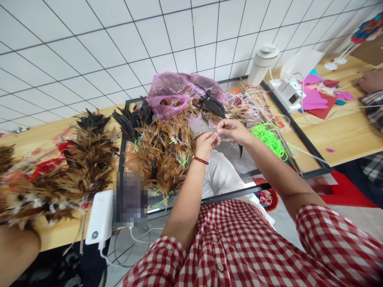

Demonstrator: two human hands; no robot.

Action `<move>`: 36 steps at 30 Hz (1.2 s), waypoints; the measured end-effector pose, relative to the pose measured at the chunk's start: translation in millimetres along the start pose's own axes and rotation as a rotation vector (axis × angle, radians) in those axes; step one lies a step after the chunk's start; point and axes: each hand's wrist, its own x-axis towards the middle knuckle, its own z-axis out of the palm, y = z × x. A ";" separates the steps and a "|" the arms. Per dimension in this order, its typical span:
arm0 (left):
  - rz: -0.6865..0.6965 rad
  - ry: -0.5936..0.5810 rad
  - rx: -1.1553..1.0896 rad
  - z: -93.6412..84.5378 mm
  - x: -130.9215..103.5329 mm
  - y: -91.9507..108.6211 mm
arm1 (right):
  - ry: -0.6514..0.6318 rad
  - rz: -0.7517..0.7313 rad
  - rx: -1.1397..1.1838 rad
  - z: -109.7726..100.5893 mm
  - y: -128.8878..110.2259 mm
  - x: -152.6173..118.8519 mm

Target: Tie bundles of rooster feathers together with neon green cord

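My left hand [207, 144], with a beaded bracelet at the wrist, meets my right hand [231, 130] over the glass-topped frame [248, 155]. Both hands are closed in a pinch, fingertips together; whatever lies between them is too small to make out. Brown feathers [161, 155], some tied with green string, lie left of my left hand. Dark feathers [214, 104] are just behind the hands, in front of a pink plastic bag [185, 85]. A heap of bright green string [269, 139] rests to the right, beside my right forearm.
A white power bank [100, 217] and more brown feathers [89, 159] are at left. Behind right stand a white tumbler [261, 65] and a power strip [287, 95], near pink and red pieces [317, 99]. Other people's arms show at both edges.
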 end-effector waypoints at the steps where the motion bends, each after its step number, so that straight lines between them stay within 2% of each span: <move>1: -0.004 -0.013 0.020 -0.9 0.1 0.7 | 0.013 -0.003 -0.038 -2.9 1.4 0.2; 3: 0.020 0.001 0.031 -2.2 1.1 2.0 | 0.092 -0.029 -0.225 -11.7 3.5 -2.9; 6: 0.085 0.092 -0.045 -2.0 3.8 3.6 | 0.160 -0.006 -0.729 -25.6 4.2 -16.1; 9: 0.112 0.163 -0.119 0.2 5.5 3.9 | 0.021 0.146 -1.134 -28.3 4.6 -31.7; 11: 0.113 0.196 -0.131 2.1 5.2 3.0 | -0.013 0.187 -1.225 -23.6 6.1 -37.5; 13: 0.105 0.210 -0.136 4.1 3.8 1.0 | 0.073 0.144 -1.168 -17.2 7.9 -38.1; 16: 0.094 0.204 -0.139 6.9 1.4 -3.6 | 0.249 0.067 -0.762 -7.1 9.2 -32.7; 18: 0.104 0.203 -0.141 8.5 0.6 -7.0 | 0.269 0.046 -0.438 1.1 8.7 -28.3; 20: 0.118 0.211 -0.157 9.4 0.5 -9.9 | 0.232 0.040 -0.251 10.3 7.8 -25.2; 24: 0.096 0.195 -0.220 9.6 0.9 -13.0 | 0.232 0.046 -0.209 24.7 8.0 -23.5; 27: 0.066 0.187 -0.224 9.1 1.6 -13.5 | 0.249 0.048 -0.230 26.9 10.2 -24.4; 31: 0.084 0.180 -0.175 9.3 2.0 -13.6 | 0.263 0.032 -0.274 16.6 8.3 -25.3; 34: 0.080 0.109 -0.118 10.7 0.1 -14.0 | 0.296 -0.009 -0.213 3.7 -0.1 -24.9; 36: 0.040 0.049 -0.062 12.7 -2.7 -15.2 | 0.256 -0.019 -0.147 -2.7 -5.9 -25.6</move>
